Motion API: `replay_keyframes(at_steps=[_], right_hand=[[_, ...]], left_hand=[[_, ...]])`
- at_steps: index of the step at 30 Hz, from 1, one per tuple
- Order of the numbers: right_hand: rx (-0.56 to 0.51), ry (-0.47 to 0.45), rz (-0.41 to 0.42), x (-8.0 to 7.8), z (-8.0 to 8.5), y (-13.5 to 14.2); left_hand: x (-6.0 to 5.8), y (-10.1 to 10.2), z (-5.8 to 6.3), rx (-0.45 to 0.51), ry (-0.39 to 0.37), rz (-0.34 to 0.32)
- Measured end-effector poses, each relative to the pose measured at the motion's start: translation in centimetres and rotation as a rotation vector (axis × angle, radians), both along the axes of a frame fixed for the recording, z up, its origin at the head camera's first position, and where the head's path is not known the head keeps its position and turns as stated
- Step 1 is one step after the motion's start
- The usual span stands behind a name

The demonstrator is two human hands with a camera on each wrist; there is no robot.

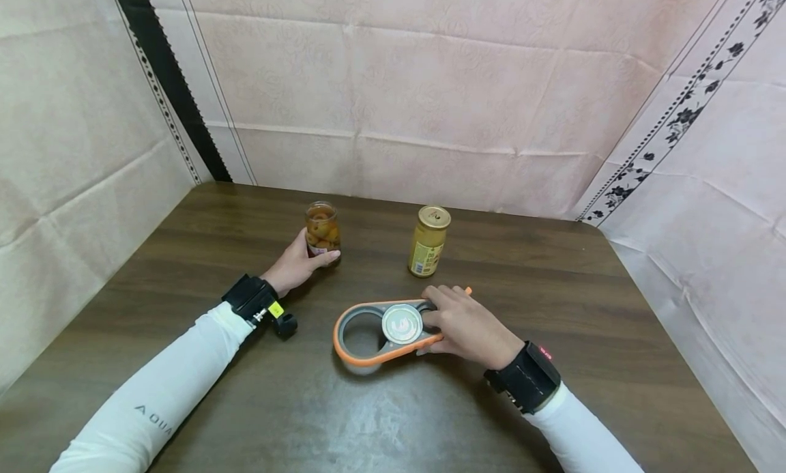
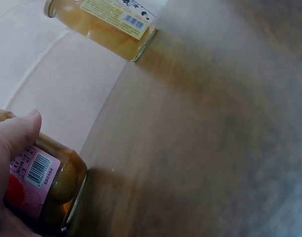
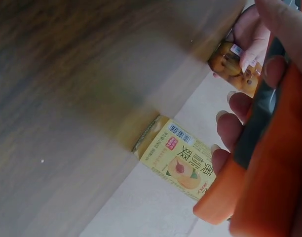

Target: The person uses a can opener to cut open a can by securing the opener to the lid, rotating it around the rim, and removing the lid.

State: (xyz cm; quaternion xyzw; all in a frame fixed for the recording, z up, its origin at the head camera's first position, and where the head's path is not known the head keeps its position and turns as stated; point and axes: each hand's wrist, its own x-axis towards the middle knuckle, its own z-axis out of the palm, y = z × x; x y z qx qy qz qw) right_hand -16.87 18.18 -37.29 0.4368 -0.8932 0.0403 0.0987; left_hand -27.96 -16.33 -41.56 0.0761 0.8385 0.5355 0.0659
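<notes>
My left hand [image 1: 293, 267] grips a glass jar of fruit [image 1: 323, 228], with the thumb across its front and the other fingers mostly hidden behind. The jar stands upright on the table, its top showing a bare glass rim; a pink label [image 2: 35, 177] shows in the left wrist view. In my right hand [image 1: 469, 328] is an orange and grey jar opener [image 1: 366, 359], gripped by its handles and held over the table. A pale round disc [image 1: 402, 323], like a jar lid, sits in the opener's middle, beside its large round opening.
A second jar [image 1: 428, 244], with a gold lid and a yellow peach label [image 3: 183, 165], stands upright beyond the right hand. The dark wooden table [image 1: 258, 405] ends at a pale cloth [image 1: 399, 84] hanging behind it and at both sides.
</notes>
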Motion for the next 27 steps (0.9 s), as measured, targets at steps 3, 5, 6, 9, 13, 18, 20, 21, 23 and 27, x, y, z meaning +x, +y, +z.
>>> replay_keyframes(at_steps=[3,5,6,9,13,18,20,21,23,27], right_hand=[[-0.006,-0.011,0.009,0.10,0.08,-0.01],[-0.010,-0.012,0.012,0.18,0.12,-0.02],[-0.014,-0.013,0.013,0.22,0.14,-0.04],[-0.014,-0.006,0.012,0.37,0.30,-0.13],[0.009,0.020,0.003,0.60,0.61,-0.32],[0.042,0.049,-0.014,0.86,0.92,-0.38],[0.047,0.047,-0.018,0.92,0.97,-0.40],[0.047,0.042,-0.022,0.94,0.97,-0.41],[0.040,0.023,-0.030,0.96,0.92,-0.44],[0.014,-0.020,-0.052,1.00,0.82,-0.48]], left_hand=[[0.02,0.02,-0.03,-0.004,0.000,-0.001],[-0.03,0.01,-0.08,-0.001,0.000,-0.001],[-0.06,-0.01,-0.11,-0.001,0.000,-0.001],[-0.18,-0.10,-0.21,-0.002,0.001,0.000],[-0.28,-0.23,-0.24,0.002,-0.003,-0.003],[-0.32,-0.27,-0.13,0.013,-0.004,-0.006],[-0.28,-0.26,-0.11,0.012,-0.008,-0.007],[-0.25,-0.25,-0.10,0.012,-0.011,-0.009],[-0.20,-0.26,-0.10,0.012,-0.017,-0.011],[-0.21,-0.30,-0.16,0.014,-0.023,-0.015]])
